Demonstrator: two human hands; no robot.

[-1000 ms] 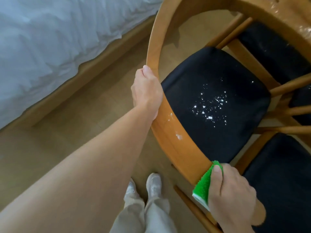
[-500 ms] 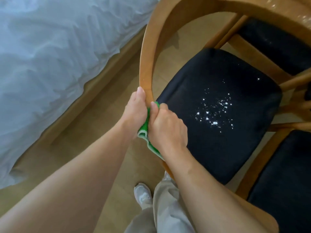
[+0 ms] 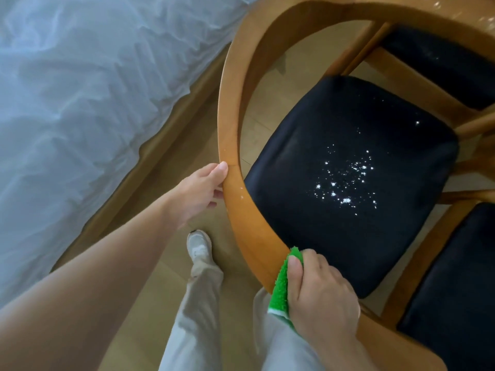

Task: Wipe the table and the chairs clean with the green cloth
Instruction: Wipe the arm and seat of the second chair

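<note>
A wooden chair with a curved backrest rail point(image 3: 230, 108) stands below me. Its black seat cushion point(image 3: 316, 145) carries a scatter of white crumbs point(image 3: 345, 183). My right hand point(image 3: 318, 293) grips the green cloth point(image 3: 281, 287) and presses it round the near part of the rail. My left hand point(image 3: 199, 190) holds the outer side of the rail farther up, thumb on the edge, fingers curled behind the wood. A few white specks cling to the rail between my two hands.
A bed with white bedding point(image 3: 80, 103) and a wooden base runs along the left. Two more black-seated chairs point(image 3: 455, 290) crowd the right, under the table edge point(image 3: 455, 12) at the top right. My legs and a white shoe point(image 3: 198, 247) stand on the wooden floor.
My right hand has slid the cloth down along the rail, away from my left hand, back to the near end. My left hand stays on the rail's outer side.
</note>
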